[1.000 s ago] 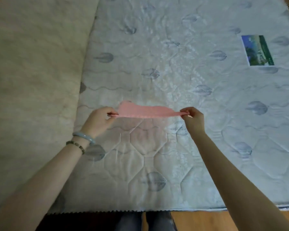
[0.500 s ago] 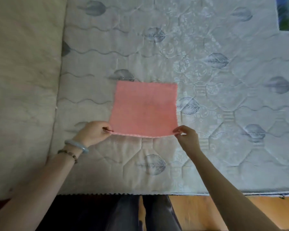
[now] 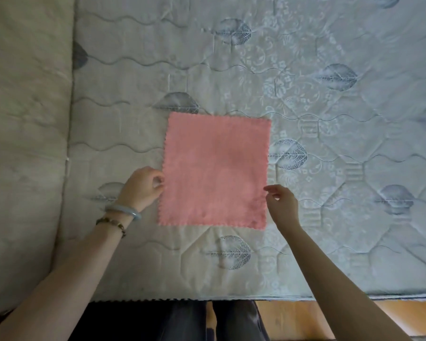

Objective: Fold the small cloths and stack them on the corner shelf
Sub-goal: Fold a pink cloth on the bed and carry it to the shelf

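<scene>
A small pink cloth (image 3: 215, 171) with a zigzag edge lies spread flat and unfolded on the quilted mattress (image 3: 330, 143). My left hand (image 3: 143, 188), with two bracelets on its wrist, sits at the middle of the cloth's left edge. Its thumb and forefinger curl together right at the edge, and I cannot see whether they pinch it. My right hand (image 3: 282, 203) hovers beside the cloth's right edge near the lower corner, fingers apart and holding nothing. No shelf and no other cloth is in view.
A beige padded surface (image 3: 25, 143) runs along the mattress's left side. The mattress's front edge (image 3: 207, 298) is just below my arms, with dark trouser legs (image 3: 207, 321) and wooden floor (image 3: 293, 318) beneath it.
The cloth was held stretched in the air by two corners, then lowered flat onto the mattress. Both hands have let go of the near corners and moved up along the side edges.
</scene>
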Demonstrator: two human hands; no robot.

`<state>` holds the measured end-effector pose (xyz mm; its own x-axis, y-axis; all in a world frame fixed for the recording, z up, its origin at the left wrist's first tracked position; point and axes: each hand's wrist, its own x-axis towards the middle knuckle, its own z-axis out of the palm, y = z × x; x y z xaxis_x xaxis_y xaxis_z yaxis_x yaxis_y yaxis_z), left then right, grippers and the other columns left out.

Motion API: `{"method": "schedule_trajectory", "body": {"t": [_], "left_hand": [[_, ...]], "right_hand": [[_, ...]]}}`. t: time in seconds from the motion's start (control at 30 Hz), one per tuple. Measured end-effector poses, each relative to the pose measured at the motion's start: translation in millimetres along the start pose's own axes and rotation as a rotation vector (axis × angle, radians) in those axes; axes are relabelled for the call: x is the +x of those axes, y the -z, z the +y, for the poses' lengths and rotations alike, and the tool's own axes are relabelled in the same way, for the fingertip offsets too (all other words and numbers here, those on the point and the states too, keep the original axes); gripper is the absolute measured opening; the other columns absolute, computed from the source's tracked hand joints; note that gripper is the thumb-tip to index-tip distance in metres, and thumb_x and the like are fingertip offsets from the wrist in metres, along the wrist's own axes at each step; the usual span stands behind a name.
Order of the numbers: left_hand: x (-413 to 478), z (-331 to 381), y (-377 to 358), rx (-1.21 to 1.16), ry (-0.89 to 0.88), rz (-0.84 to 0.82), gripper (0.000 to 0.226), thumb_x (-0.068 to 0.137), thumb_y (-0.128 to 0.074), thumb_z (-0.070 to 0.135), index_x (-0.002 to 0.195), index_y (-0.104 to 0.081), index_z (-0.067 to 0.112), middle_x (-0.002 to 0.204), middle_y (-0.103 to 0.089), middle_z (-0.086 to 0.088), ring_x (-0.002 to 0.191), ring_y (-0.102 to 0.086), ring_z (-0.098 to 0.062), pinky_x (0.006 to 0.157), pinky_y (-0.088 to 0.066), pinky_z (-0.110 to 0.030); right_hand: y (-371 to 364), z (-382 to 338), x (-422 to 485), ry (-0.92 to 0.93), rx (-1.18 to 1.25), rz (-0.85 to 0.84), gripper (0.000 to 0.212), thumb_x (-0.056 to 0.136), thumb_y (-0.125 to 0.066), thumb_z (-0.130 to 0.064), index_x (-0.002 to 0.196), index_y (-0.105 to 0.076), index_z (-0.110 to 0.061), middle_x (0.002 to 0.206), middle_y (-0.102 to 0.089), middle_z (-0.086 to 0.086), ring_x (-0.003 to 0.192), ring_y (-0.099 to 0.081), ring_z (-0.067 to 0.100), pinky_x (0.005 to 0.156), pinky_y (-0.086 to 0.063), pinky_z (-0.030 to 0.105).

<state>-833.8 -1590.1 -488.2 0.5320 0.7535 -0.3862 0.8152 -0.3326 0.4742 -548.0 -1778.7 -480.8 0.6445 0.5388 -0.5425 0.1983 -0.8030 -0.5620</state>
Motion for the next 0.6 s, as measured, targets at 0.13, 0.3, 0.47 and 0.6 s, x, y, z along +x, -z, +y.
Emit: {"method": "schedule_trajectory", "body": {"t": [0.13, 0.3, 0.47, 0.6], "left_hand": [[32, -1, 6, -0.037, 0.032, 0.028, 0.017, 0.076, -0.073, 0.012, 0.093, -0.073, 0.012, 0.093, -0.07, -0.008, 0.088, -0.064, -0.025, 0.076, -0.044, -0.029], [73, 5, 17, -0.013, 0.038, 0.101, 0.024, 0.08, -0.068, 0.009, 0.104, -0.069, 0.007, 0.101, -0.066, -0.016, 0.096, -0.06, -0.032, 0.088, -0.045, -0.037], [123, 13, 24, -0.002, -0.022, 0.127, 0.039, 0.081, -0.062, 0.007, 0.12, -0.059, 0.003, 0.115, -0.059, -0.018, 0.108, -0.054, -0.035, 0.096, -0.04, -0.039], [151, 18, 24, 0.015, -0.041, 0.12, 0.05, 0.082, -0.064, 0.004, 0.13, -0.051, -0.001, 0.128, -0.053, -0.023, 0.119, -0.049, -0.037, 0.105, -0.036, -0.043]], "right_hand": [[-3, -13, 32, 0.002, 0.032, 0.042, 0.024, 0.086, -0.053, -0.009, 0.103, -0.069, -0.016, 0.106, -0.066, 0.006, 0.094, -0.06, 0.016, 0.078, -0.04, 0.024], [-2, -42, 75, 0.05, 0.036, 0.092, 0.02, 0.089, -0.056, -0.015, 0.104, -0.069, -0.015, 0.11, -0.064, 0.005, 0.096, -0.061, 0.018, 0.079, -0.041, 0.025], [4, -67, 123, 0.069, 0.021, 0.122, 0.028, 0.092, -0.054, -0.025, 0.118, -0.063, -0.017, 0.122, -0.058, 0.005, 0.107, -0.059, 0.02, 0.093, -0.047, 0.036], [-1, -77, 151, 0.109, -0.05, 0.119, 0.035, 0.096, -0.046, -0.025, 0.128, -0.056, -0.013, 0.125, -0.057, 0.011, 0.109, -0.058, 0.024, 0.096, -0.043, 0.031]]}}
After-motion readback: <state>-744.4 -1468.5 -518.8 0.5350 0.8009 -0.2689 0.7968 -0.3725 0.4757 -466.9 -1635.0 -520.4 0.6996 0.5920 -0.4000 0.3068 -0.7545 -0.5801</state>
